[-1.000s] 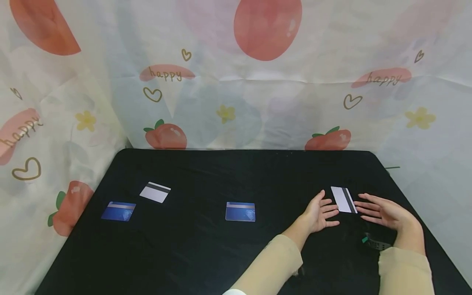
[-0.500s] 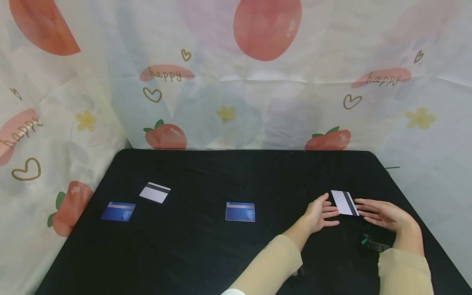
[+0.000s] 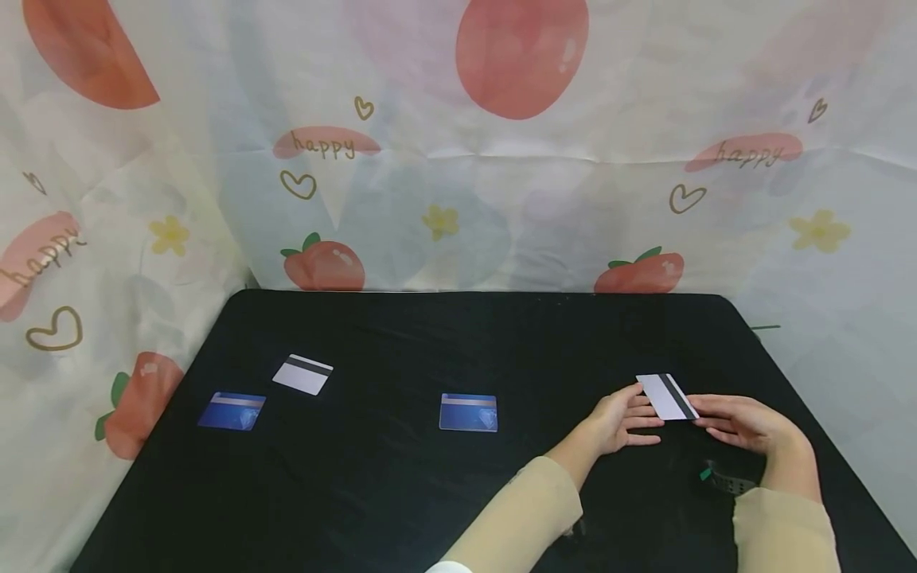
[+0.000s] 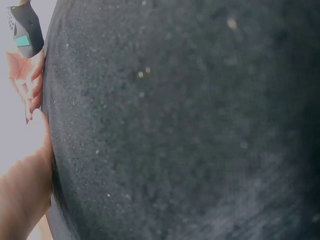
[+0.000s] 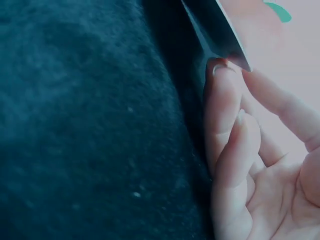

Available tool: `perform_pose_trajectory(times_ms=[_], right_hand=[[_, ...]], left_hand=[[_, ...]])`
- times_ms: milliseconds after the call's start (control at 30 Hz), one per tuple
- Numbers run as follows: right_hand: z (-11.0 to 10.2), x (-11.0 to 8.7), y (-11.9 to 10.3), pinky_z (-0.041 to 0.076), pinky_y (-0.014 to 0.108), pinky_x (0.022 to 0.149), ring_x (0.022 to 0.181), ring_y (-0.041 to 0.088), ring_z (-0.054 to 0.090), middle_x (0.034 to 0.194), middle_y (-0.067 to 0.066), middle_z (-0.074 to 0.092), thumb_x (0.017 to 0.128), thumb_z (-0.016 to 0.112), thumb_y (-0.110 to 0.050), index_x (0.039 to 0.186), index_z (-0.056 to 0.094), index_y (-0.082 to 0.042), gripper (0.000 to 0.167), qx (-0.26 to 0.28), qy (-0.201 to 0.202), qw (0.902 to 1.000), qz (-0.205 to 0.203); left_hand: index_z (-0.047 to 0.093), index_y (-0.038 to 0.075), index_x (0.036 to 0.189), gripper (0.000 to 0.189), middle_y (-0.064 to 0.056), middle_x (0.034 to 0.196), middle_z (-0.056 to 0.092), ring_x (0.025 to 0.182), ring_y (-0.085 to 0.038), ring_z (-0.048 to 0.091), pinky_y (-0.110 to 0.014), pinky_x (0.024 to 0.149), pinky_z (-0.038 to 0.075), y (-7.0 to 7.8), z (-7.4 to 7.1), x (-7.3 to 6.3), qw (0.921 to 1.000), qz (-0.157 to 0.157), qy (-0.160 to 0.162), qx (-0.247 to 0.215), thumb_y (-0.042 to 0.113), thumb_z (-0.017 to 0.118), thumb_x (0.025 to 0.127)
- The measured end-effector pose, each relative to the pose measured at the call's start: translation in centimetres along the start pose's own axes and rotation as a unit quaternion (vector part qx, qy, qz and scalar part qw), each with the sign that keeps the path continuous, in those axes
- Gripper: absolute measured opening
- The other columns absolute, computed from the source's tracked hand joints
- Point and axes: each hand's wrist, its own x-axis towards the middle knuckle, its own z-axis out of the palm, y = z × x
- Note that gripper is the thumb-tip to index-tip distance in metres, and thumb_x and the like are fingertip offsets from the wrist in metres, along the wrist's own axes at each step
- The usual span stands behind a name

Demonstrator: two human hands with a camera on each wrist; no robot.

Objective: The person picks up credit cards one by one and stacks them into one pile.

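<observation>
A white bank card [image 3: 667, 397] with a dark magnetic stripe is between my hands at the right side of the table. In the head view, my right hand [image 3: 745, 422] pinches its near right corner. The right wrist view shows the thumb and a fingertip on either side of that corner of the card [image 5: 220, 35], which is tilted up from the cloth. My left hand [image 3: 622, 420] is at the card's left edge, its fingers straight and spread. Those fingertips are close to the card; whether they touch it I cannot tell. The left wrist view shows mostly black cloth.
On the black table [image 3: 372, 485] lie a blue card [image 3: 468, 413] near the middle, another blue card [image 3: 232, 411] at the left, and a white striped card [image 3: 303, 375] behind that one. A patterned curtain [image 3: 516, 207] hangs behind the table.
The white card has turned and shifted slightly nearer. My right hand has moved a little left and nearer and pinches its corner. The left hand has barely moved.
</observation>
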Motion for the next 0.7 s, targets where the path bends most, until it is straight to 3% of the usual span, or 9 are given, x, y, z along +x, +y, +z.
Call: perform_pose_trajectory(times_ms=[400,700], right_hand=[[0.5,0.4,0.2,0.053,0.017,0.067,0.076,0.004,0.065,0.086,-0.008,0.067,0.090,0.059,-0.019,0.084,0.071,-0.034,0.020,0.018,0.002,0.9998,0.005],[0.8,0.4,-0.2,0.053,0.016,0.067,0.075,0.004,0.064,0.087,-0.008,0.066,0.092,0.056,-0.021,0.086,0.069,-0.035,0.021,-0.006,-0.007,1.0000,0.002]], left_hand=[[0.055,-0.001,0.113,0.040,-0.017,0.102,0.063,0.099,-0.039,0.060,-0.058,0.087,0.044,0.1,-0.5,0.1,0.9998,-0.004,-0.012,-0.014,0.033,0.048,0.093],[0.057,0.003,0.110,0.035,-0.020,0.100,0.064,0.098,-0.040,0.060,-0.060,0.086,0.043,0.8,-1.5,0.1,0.9988,-0.010,-0.047,-0.010,0.032,0.046,0.094]])
